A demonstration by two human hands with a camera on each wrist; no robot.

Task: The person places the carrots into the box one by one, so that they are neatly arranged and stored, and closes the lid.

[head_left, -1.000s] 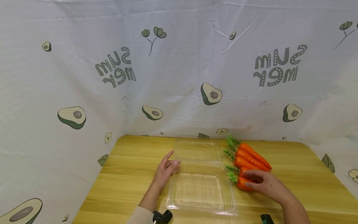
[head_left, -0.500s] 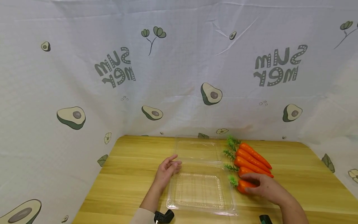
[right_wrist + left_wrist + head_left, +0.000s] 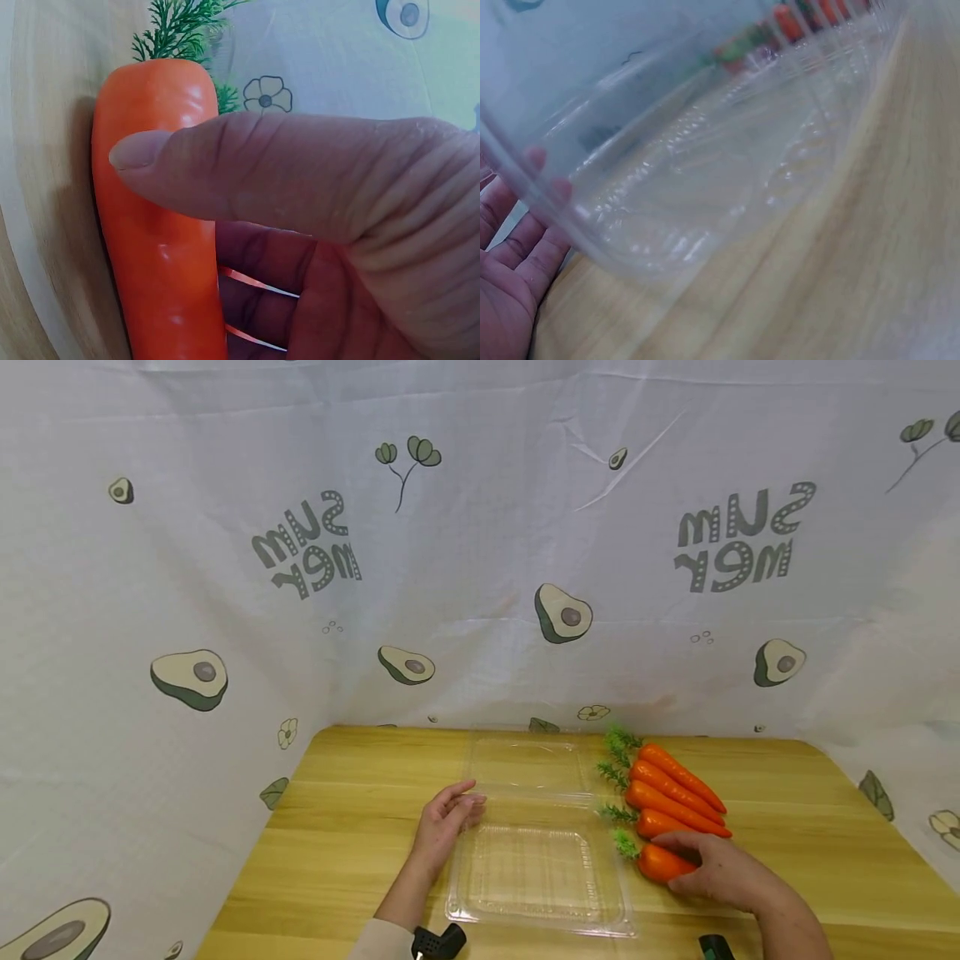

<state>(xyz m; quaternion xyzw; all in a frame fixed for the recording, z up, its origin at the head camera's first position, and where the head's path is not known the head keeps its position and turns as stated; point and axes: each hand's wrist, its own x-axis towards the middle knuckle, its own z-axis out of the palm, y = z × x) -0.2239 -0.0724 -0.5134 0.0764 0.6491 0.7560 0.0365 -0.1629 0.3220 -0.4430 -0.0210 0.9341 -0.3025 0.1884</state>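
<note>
My right hand [image 3: 723, 870] pinches the nearest orange carrot [image 3: 663, 864] between thumb and fingers; the carrot's thin end is hidden beneath the hand. Close up in the right wrist view, the thumb lies across the upper side of this carrot [image 3: 161, 277], with green leaves at its top. A clear plastic hinged container [image 3: 540, 922] lies open on the table, its lid [image 3: 532, 767] folded back toward the curtain. Beside the container's left edge is my left hand [image 3: 442, 822], fingers loosely extended; in the left wrist view its fingertips are partly behind the clear wall [image 3: 555, 217].
Several more carrots [image 3: 675, 808] lie fanned out right of the container, leafy ends facing it. A wooden table [image 3: 352, 827] bears everything. Behind it hangs a pale curtain [image 3: 465, 543] printed with avocados. Black wrist camera mounts [image 3: 438, 942] show at the bottom edge.
The nearest carrot has shifted slightly toward the front, away from the other carrots, with my right hand on it. My left hand's raised index finger has lowered a little.
</note>
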